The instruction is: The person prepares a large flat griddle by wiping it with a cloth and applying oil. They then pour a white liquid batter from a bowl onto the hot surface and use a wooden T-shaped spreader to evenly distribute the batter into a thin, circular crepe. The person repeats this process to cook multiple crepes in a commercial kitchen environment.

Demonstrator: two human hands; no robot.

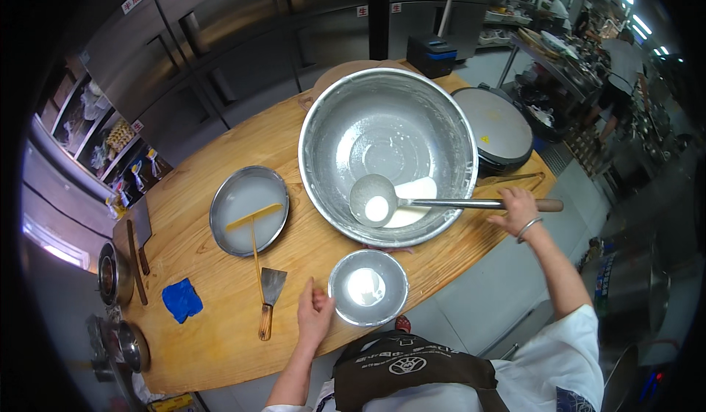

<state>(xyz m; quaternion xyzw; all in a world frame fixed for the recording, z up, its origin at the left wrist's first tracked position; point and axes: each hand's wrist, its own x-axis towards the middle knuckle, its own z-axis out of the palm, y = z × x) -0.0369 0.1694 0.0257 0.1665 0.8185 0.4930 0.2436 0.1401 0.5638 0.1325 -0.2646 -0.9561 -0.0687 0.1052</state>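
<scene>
My right hand [518, 210] is closed around the handle of a long metal ladle [372, 187], near its wooden end. The ladle's head is inside a large metal basin [325, 213], with a small pool of white liquid in it. More white batter-like liquid [413, 191] lies at the basin's near side. At the left rim of a smaller metal bowl [341, 314] is my left hand [316, 312], index finger raised apart from the others. Whether its fingertips touch that rim I cannot tell. White liquid [366, 287] covers the middle of the small bowl's bottom.
On the wooden table [220, 335] are a pan of cloudy liquid [226, 191] with a T-shaped spreader [253, 218] across it, a scraper [273, 285] and a blue cloth [182, 300]. A round griddle [491, 119] stands right of the basin. Farther right is a person [620, 64].
</scene>
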